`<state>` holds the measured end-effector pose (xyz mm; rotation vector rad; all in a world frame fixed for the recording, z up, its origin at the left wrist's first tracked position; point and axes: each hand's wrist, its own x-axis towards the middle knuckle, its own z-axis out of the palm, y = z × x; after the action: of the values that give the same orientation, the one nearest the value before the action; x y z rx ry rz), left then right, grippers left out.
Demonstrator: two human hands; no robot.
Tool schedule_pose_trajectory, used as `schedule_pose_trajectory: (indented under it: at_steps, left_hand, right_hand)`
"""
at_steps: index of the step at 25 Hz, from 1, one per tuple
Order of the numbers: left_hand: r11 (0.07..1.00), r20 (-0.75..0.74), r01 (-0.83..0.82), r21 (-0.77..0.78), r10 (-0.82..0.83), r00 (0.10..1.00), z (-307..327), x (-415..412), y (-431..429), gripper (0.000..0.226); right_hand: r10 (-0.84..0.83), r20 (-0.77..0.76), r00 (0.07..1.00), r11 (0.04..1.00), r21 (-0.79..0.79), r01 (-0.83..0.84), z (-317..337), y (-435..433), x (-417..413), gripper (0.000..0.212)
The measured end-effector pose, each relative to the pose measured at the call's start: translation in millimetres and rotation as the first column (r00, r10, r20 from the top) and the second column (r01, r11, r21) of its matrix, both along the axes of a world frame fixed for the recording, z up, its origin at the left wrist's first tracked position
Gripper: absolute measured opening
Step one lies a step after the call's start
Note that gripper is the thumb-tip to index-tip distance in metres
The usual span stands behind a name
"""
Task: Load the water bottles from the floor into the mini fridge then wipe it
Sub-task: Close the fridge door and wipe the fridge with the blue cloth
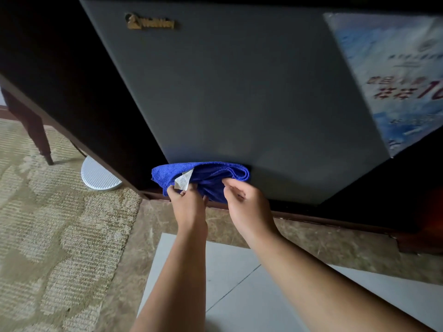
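The grey mini fridge [239, 92] fills the upper middle of the view with its door closed, a gold logo at its top left. A folded blue cloth [211, 174] with a white tag lies against the door's bottom edge. My left hand [188, 202] pinches the cloth's near left part by the tag. My right hand [247, 202] grips the cloth's right side with curled fingers. No water bottles are in view.
A blue-and-white poster [395, 80] covers the fridge door's right side. Dark wooden cabinet panels [79, 97] flank the fridge. A white round disc [99, 177] lies on the patterned carpet [55, 236] at left, near a furniture leg [36, 133]. Pale tiles [227, 283] lie below.
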<state>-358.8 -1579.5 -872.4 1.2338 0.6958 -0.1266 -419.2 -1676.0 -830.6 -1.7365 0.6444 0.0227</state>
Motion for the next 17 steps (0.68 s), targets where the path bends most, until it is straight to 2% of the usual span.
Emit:
schedule_pose_trajectory:
  at_steps: [5, 8, 10, 14, 17]
  left_hand:
    - [0.947, -0.006, 0.22, 0.235, -0.225, 0.974, -2.0, -35.7, -47.7, 0.017]
    - [0.801, -0.045, 0.395, 0.45, -0.421, 0.906, -0.6, -54.8, -79.2, 0.018]
    - [0.728, -0.055, 0.454, 0.513, -0.5, 0.864, 6.3, -65.1, -99.0, 0.02]
    - [0.638, -0.046, 0.515, 0.572, -0.602, 0.797, 29.9, -77.5, -124.6, 0.043]
    - [0.577, -0.054, 0.543, 0.61, -0.654, 0.755, 46.1, -83.9, -144.7, 0.041]
  right_hand:
    - [-0.224, -0.032, 0.974, 0.974, 0.039, 0.225, 7.2, -53.5, -29.6, 0.023]
    - [-0.367, -0.027, 0.93, 0.93, 0.015, 0.368, 9.4, -89.6, -51.7, 0.02]
    - [-0.467, -0.023, 0.884, 0.883, 0.026, 0.468, 12.8, -110.3, -61.4, 0.017]
    - [-0.52, -0.007, 0.854, 0.854, 0.026, 0.52, 19.5, -135.7, -74.9, 0.012]
    - [-0.552, 0.064, 0.831, 0.834, 0.051, 0.55, 19.8, -149.8, -81.3, 0.017]
